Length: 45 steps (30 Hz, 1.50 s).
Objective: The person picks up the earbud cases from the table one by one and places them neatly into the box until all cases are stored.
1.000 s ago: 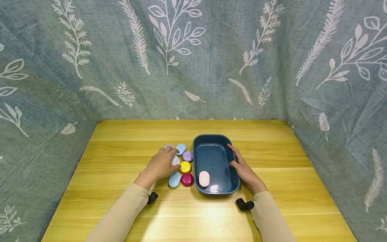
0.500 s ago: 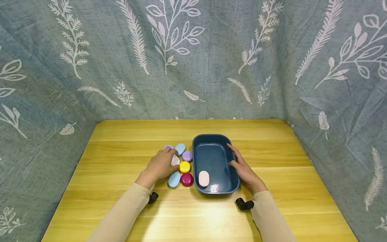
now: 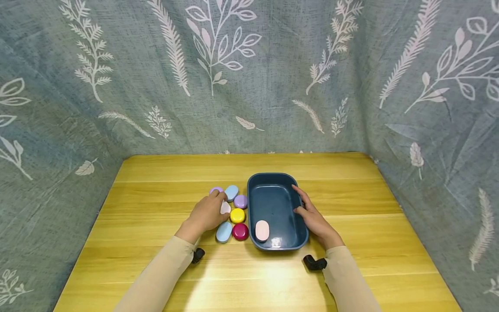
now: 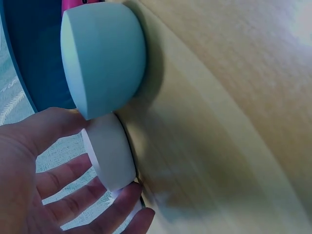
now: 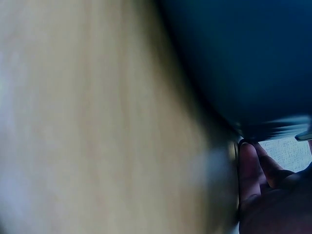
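Note:
My left hand (image 3: pixel 207 211) is around a small white case (image 3: pixel 225 207), thumb at one end and fingers along the other, as the left wrist view shows. The case stands on the table among other smooth cases: a light blue oval (image 3: pixel 224 232) nearest me, a yellow round (image 3: pixel 237 215), a dark red round (image 3: pixel 240 232), a purple round (image 3: pixel 240 201), another blue oval (image 3: pixel 231 193) and a partly hidden purple one (image 3: pixel 216 190). My right hand (image 3: pixel 316 220) grips the right side of a dark blue tray (image 3: pixel 273 203), thumb over its rim. A pale pink oval case (image 3: pixel 262 230) lies in the tray's near left corner.
The wooden table (image 3: pixel 156 182) reaches back to a green-grey leaf-patterned curtain (image 3: pixel 218 108), which also hangs at both sides. A black wrist device (image 3: pixel 198 255) sits by the left sleeve, another black device (image 3: pixel 313 262) by the right.
My left hand's fingers have drawn in slightly closer around the white case. The right hand stays on the tray. The whole head view has shifted slightly left.

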### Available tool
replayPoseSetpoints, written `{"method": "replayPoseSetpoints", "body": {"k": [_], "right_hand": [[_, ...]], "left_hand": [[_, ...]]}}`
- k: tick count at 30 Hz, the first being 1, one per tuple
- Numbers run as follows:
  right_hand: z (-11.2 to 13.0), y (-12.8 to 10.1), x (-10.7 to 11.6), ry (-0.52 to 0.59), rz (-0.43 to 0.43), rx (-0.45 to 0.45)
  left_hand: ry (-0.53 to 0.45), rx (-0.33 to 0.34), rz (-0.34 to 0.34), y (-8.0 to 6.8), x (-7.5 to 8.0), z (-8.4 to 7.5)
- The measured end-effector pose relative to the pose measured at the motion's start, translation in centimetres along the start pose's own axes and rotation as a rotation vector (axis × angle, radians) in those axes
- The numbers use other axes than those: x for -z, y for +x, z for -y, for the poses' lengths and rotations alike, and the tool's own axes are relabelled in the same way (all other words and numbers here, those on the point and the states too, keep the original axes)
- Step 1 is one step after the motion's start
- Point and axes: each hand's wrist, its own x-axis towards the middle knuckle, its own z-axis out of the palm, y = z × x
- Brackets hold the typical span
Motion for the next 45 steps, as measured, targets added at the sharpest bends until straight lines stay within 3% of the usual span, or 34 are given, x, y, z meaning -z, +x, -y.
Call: {"method": "replayPoseSetpoints", "body": {"k": [19, 45], "right_hand": [[-0.09, 0.06, -0.04, 0.001, 0.008, 0.029], [0.16, -0.08, -0.04, 0.005, 0.005, -0.014]], "left_hand": [[-0.001, -0.008, -0.023, 0.03, -0.19, 0.25], [0.006, -0.011, -0.024, -0.27, 0.46, 0.24]]}}
